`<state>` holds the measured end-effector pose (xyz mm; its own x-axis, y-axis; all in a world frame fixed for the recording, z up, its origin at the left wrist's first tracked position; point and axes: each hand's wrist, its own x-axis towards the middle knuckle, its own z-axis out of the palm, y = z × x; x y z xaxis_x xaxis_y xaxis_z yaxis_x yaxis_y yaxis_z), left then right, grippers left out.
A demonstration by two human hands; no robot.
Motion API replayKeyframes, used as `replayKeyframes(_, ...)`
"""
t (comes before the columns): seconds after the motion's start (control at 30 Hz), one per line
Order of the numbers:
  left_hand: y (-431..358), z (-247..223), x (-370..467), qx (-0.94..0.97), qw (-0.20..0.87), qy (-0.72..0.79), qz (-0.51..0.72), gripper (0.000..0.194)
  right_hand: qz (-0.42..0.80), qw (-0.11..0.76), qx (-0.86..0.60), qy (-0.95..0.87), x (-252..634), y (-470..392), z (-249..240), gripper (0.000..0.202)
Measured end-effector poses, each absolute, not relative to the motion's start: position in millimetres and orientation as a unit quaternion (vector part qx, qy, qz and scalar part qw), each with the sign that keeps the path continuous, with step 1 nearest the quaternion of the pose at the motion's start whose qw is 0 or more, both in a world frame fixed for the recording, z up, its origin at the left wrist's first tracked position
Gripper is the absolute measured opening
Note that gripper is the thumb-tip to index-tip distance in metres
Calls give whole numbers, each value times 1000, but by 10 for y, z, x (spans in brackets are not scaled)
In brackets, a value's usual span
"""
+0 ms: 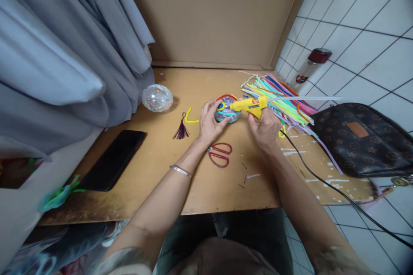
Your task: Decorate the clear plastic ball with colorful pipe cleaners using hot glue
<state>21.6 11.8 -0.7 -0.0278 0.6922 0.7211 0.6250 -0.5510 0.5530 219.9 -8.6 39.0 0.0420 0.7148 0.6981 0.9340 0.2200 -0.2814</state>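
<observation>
Head view, two hands (211,122), one glue gun (250,105)

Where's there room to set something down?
Two patches of the table look bare: at the back, between the clear ball and the decorated ball, behind the tassel; and nearer, between the phone and the left forearm. The right side is crowded with pipe cleaners, the bag and the cord.

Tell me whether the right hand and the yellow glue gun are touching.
Touching. The head view shows the right hand wrapped around the handle of the yellow glue gun, with no gap between them.
</observation>
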Motion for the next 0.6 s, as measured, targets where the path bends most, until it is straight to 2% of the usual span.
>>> replayKeyframes(0.43, 127, -16, 207, 702, 29, 472, 533, 67, -130, 370, -620, -679, 2190, -108, 423, 26)
replayKeyframes(0.6, 129, -23, 210, 697, 38, 452, 556, 66, -162, 385, -608, -675, 2198, -86, 388, 22)
